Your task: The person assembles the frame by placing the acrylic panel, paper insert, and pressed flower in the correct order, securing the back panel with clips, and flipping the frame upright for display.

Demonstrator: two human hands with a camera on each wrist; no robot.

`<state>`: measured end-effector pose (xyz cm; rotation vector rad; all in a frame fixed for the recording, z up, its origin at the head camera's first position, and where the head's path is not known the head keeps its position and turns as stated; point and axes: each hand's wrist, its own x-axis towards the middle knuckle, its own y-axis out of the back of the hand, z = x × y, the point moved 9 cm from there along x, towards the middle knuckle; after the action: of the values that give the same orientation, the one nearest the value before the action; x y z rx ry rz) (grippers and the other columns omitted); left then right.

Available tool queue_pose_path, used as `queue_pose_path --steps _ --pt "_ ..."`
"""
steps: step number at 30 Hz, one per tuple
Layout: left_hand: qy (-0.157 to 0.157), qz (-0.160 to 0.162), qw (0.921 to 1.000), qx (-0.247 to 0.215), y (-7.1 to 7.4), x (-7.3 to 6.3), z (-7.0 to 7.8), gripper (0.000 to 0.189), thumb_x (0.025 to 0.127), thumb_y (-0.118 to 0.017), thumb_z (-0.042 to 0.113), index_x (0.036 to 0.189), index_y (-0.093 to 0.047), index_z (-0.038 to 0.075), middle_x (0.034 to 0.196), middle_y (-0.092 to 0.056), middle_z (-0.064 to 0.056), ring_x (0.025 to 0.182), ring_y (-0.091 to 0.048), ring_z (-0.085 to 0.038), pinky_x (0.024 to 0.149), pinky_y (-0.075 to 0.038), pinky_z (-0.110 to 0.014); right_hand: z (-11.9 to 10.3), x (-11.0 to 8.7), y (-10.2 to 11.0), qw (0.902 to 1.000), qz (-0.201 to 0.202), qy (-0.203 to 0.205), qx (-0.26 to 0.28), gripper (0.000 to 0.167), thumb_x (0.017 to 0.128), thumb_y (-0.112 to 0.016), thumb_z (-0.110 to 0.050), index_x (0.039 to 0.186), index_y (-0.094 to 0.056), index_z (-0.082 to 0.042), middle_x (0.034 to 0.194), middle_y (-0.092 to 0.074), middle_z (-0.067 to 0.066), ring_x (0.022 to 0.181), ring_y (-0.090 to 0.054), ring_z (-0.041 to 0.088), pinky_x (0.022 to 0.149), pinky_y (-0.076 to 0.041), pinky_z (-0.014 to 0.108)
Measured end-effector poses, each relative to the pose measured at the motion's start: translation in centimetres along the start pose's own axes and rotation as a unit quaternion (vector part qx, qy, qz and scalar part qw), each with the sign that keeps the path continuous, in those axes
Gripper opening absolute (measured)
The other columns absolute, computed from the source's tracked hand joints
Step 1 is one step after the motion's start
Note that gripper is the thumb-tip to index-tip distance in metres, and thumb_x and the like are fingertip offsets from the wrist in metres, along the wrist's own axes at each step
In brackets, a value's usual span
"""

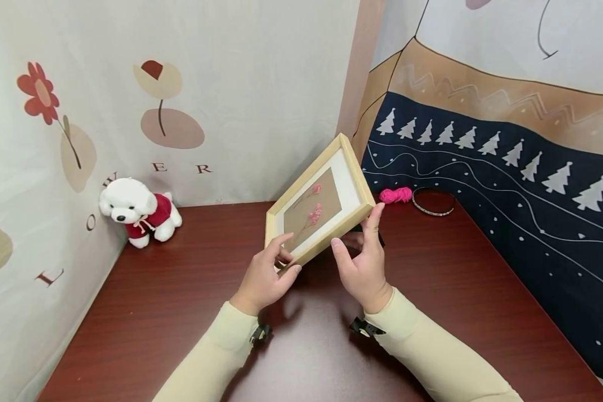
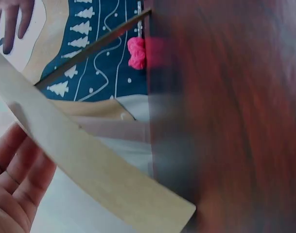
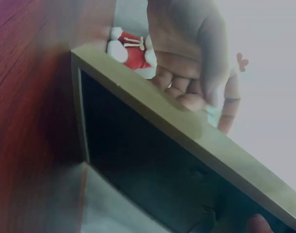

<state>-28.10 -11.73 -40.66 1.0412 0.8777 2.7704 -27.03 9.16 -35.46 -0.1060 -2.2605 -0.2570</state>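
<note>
A light wooden picture frame (image 1: 357, 173) is held tilted above the table in the head view. Behind its glass are pink flowers (image 1: 315, 214) on a brown ground with a white border. My left hand (image 1: 270, 276) grips the lower left edge, with fingers over the front and the thumb at the side. At the lower right corner is my right hand (image 1: 364, 265), its index finger along the corner and other fingers reaching behind. The dark back (image 3: 138, 141) of the frame faces the right wrist view, where a fingertip (image 3: 258, 224) touches it.
On the dark red table (image 1: 191, 279), a white plush dog (image 1: 140, 209) in a red top sits at the back left. A bundle of pink yarn (image 1: 396, 195) and a thin patterned hoop (image 1: 434, 213) lie at the back right. Printed cloths (image 1: 261, 100) hang behind and beside the table.
</note>
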Motion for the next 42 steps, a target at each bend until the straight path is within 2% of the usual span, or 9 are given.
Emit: queue_pose_path --steps 3,10,13,16,21,27,34,38,42 --pt "-0.014 -0.024 0.9991 -0.030 -0.9 -0.1 0.7 0.066 0.083 -0.078 0.004 0.144 -0.054 0.002 0.094 -0.075 -0.006 0.083 -0.073 -0.015 0.072 -0.062 -0.035 1.2 0.0 0.2 0.9985 0.020 -0.048 0.018 0.118 0.091 -0.073 0.007 0.168 0.015 -0.009 0.171 -0.033 0.008 0.098 -0.074 0.034 0.091 -0.058 0.021" --pt "-0.040 -0.104 0.9893 -0.094 -2.7 -0.4 2.4 0.066 0.088 -0.073 0.000 0.149 -0.049 0.002 0.110 -0.079 -0.011 0.103 -0.076 -0.023 0.082 -0.063 -0.039 3.6 -0.4 0.1 0.9886 0.048 -0.136 0.044 0.125 0.088 -0.076 0.008 0.169 0.014 -0.024 0.160 -0.048 0.012 0.119 -0.067 0.036 0.095 -0.055 0.019" --pt "-0.038 -0.105 0.9897 -0.090 -2.5 -0.2 2.3 0.065 0.088 -0.073 0.001 0.149 -0.049 0.001 0.113 -0.079 -0.011 0.107 -0.075 -0.023 0.085 -0.062 -0.041 4.6 0.0 0.4 0.9844 0.054 -0.156 0.061 0.122 0.089 -0.073 0.009 0.170 0.010 -0.030 0.157 -0.051 0.015 0.120 -0.066 0.037 0.095 -0.055 0.019" --pt "-0.026 -0.072 0.9947 -0.069 -1.3 0.2 1.4 0.064 0.088 -0.074 0.002 0.148 -0.050 0.001 0.120 -0.077 -0.014 0.114 -0.072 -0.024 0.092 -0.060 -0.044 5.6 0.5 0.8 0.9803 0.045 -0.175 0.081 0.118 0.090 -0.070 0.010 0.170 0.006 -0.033 0.153 -0.055 0.018 0.118 -0.067 0.040 0.091 -0.058 0.022" --pt "0.023 0.021 0.9978 -0.058 1.9 0.6 -1.3 0.065 0.087 -0.073 -0.001 0.149 -0.052 0.002 0.138 -0.067 -0.020 0.129 -0.063 -0.030 0.103 -0.051 -0.050 7.2 1.4 1.4 0.9709 0.022 -0.203 0.126 0.110 0.092 -0.064 0.014 0.170 -0.005 -0.036 0.153 -0.053 0.021 0.123 -0.065 0.044 0.089 -0.060 0.037" --pt "0.121 0.089 0.9826 -0.110 4.9 0.3 -5.1 0.063 0.096 -0.066 -0.005 0.155 -0.047 0.007 0.153 -0.056 -0.018 0.144 -0.050 -0.031 0.114 -0.040 -0.054 8.7 2.0 2.1 0.9636 -0.011 -0.221 0.150 0.099 0.096 -0.060 0.014 0.169 -0.016 -0.036 0.156 -0.052 0.020 0.128 -0.062 0.046 0.090 -0.057 0.044" --pt "0.204 0.051 0.9711 -0.112 5.0 -0.2 -8.3 0.059 0.106 -0.056 0.004 0.163 -0.038 0.008 0.161 -0.046 -0.019 0.144 -0.049 -0.040 0.117 -0.041 -0.057 10.0 2.4 3.1 0.9551 -0.019 -0.247 0.162 0.084 0.099 -0.061 0.010 0.167 -0.030 -0.030 0.158 -0.053 0.016 0.129 -0.064 0.033 0.093 -0.058 0.033" --pt "0.234 0.009 0.9637 -0.128 3.7 -0.4 -9.2 0.058 0.109 -0.049 0.004 0.166 -0.035 0.012 0.161 -0.046 -0.019 0.134 -0.057 -0.039 0.105 -0.054 -0.042 10.9 2.1 3.4 0.9514 -0.005 -0.261 0.163 0.070 0.101 -0.061 0.007 0.163 -0.040 -0.020 0.152 -0.056 0.023 0.120 -0.067 0.016 0.092 -0.059 0.028" --pt "0.235 -0.021 0.9628 -0.131 2.9 -0.5 -9.2 0.062 0.110 -0.047 0.004 0.168 -0.029 0.018 0.154 -0.053 -0.022 0.127 -0.061 -0.037 0.095 -0.058 -0.031 11.4 2.0 3.2 0.9536 -0.021 -0.268 0.137 0.064 0.105 -0.060 0.001 0.162 -0.043 -0.021 0.142 -0.061 0.028 0.118 -0.066 0.014 0.091 -0.059 0.026"
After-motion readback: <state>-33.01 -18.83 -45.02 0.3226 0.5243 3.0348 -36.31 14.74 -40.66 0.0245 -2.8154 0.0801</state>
